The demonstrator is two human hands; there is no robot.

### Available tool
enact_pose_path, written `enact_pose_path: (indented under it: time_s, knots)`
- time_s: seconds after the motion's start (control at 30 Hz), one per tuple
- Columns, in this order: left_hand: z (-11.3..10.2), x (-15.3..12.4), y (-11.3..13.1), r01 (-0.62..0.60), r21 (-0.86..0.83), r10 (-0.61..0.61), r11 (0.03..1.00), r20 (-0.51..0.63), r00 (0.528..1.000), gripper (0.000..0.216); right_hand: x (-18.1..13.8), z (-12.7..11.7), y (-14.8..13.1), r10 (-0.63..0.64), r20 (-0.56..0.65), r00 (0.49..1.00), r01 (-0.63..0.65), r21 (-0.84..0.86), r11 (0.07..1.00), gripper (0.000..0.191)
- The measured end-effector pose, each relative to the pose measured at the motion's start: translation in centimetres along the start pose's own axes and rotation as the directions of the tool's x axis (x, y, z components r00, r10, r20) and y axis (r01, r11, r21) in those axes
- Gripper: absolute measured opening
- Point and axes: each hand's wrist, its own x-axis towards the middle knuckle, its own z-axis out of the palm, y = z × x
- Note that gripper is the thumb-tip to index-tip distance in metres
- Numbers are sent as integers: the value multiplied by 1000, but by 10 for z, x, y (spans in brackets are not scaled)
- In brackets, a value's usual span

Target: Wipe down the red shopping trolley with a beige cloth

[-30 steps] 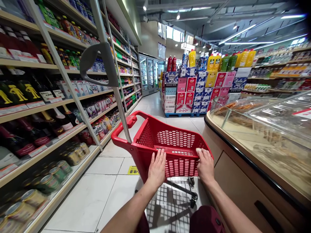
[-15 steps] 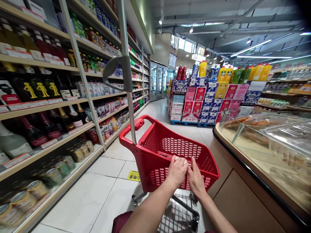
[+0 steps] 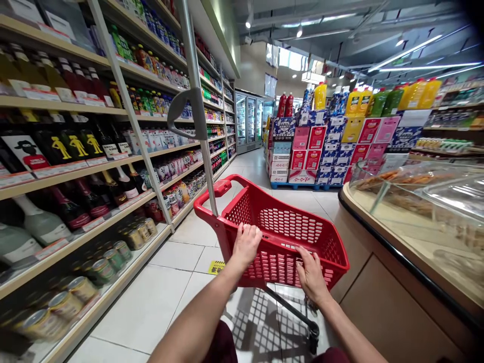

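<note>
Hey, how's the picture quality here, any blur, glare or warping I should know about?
Head view: wide-angle warping bows the shelves and ceiling lights near the edges; cans at lower left are smeared; the red basket, left hand and right hand are sharp; the basket's grid shadow falls clear on the floor; the glass counter shows hazy glare.

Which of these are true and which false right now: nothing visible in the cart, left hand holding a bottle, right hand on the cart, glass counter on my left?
1. Nothing shows inside the red cart. True.
2. The left hand holds a bottle. False: it lies over the cart's near rim.
3. The right hand touches the cart's near wall. True.
4. The glass counter stands on the person's left. False: it is on the right; the shelves of bottles and cans are on the left.
</note>
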Motion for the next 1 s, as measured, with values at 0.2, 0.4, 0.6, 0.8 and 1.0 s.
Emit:
enact_pose_path:
  time_s: [0.2, 0.4, 0.6, 0.8, 1.0]
  knots:
    - [-20, -9, -55, 75, 62, -61, 995, -203, 977, 33, 1, -9, 7, 49, -21, 999, -47, 79, 996, 37]
    - [2, -3, 18, -131, 10, 131, 991, -205, 970, 30, 0, -13, 12, 11, 31, 999, -14, 104, 994, 39]
    - [-16, -3, -32, 106, -34, -111, 994, -294, 949, 30, -7, -18, 19, 86, -82, 993, -87, -16, 996, 41]
    - [3, 5, 29, -116, -62, 100, 991, -213, 972, 28, -7, -20, 20, 83, -60, 995, -86, -49, 995, 45]
    - [-3, 3, -4, 121, -110, -147, 986, -261, 954, 32, -14, -28, 35, 141, -102, 985, -154, -130, 980, 45]
